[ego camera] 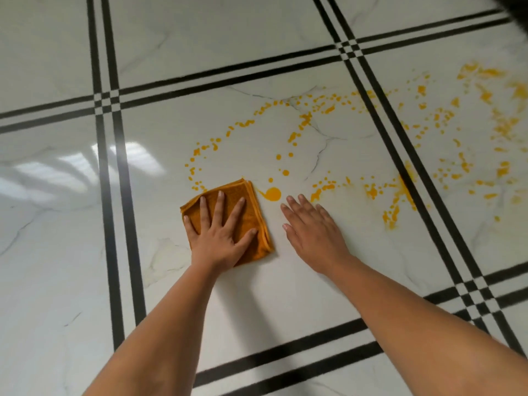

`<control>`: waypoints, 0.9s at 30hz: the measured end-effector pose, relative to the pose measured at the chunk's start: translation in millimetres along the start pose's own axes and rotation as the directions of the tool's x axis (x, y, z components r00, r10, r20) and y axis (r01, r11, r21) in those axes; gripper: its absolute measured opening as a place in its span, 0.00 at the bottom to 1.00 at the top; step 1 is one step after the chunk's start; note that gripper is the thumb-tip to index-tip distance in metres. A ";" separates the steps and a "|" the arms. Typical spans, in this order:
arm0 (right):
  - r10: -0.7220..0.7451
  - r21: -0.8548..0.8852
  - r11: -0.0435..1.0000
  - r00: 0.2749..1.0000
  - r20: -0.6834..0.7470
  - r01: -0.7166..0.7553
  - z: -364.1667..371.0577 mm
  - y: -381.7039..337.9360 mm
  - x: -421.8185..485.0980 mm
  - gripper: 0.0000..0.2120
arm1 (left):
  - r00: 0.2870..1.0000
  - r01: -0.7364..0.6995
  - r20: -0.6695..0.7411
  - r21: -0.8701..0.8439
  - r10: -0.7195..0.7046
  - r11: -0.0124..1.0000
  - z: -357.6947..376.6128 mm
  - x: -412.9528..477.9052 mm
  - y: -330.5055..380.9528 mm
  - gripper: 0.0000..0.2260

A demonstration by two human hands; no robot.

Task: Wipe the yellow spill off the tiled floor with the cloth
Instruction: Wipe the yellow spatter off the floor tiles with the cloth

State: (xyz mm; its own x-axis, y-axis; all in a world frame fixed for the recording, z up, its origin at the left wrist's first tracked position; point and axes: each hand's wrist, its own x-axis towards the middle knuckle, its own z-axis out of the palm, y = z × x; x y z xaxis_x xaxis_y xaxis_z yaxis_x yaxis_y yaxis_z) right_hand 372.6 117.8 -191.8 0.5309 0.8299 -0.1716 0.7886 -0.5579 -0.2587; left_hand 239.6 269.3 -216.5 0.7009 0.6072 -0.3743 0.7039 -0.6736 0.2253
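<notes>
A folded orange cloth [251, 208] lies flat on the white marble floor. My left hand [221, 231] presses down on it with fingers spread. My right hand [313, 231] rests flat on the bare tile just right of the cloth, fingers apart, holding nothing. The yellow spill [307, 117] is a scatter of drops and smears arcing from just above the cloth up and across to the far right. One large round drop [273, 193] sits between the cloth's top corner and my right fingertips.
Double black stripes [394, 138] cross the glossy tiled floor [285, 295] in a grid. Denser yellow smears [503, 124] cover the tile at the right edge. A bright window reflection [71, 164] shines at the left.
</notes>
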 end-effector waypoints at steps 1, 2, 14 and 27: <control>0.005 0.014 1.000 1.000 -0.003 -0.005 2.7 -0.5 -1.0 0.29 | 0.999 0.007 0.031 -0.013 -0.007 1.000 -2.0 1.4 -2.3 0.33; 0.016 0.033 0.999 1.000 -0.025 -0.015 3.9 -2.3 1.0 0.29 | 0.998 0.020 0.052 -0.012 -0.020 1.000 -7.1 5.1 -2.3 0.33; 0.117 0.170 0.982 0.972 -0.205 -0.082 1.1 -16.4 14.0 0.23 | 0.981 0.061 0.187 -0.047 -0.051 0.997 -23.7 16.7 8.9 0.31; 0.564 0.064 0.810 0.746 -0.353 -0.583 58.3 -15.8 -11.4 0.26 | 0.920 -0.318 -0.166 0.214 0.355 0.924 -5.2 90.1 62.3 0.32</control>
State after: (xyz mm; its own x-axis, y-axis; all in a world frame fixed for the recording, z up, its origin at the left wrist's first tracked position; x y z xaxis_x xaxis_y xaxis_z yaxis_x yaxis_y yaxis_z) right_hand 336.0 117.3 -241.2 0.9508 0.3036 0.0616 0.3097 -0.9355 -0.1700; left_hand 347.2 284.2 -231.4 0.9139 0.3893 -0.1151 0.4026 -0.9054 0.1347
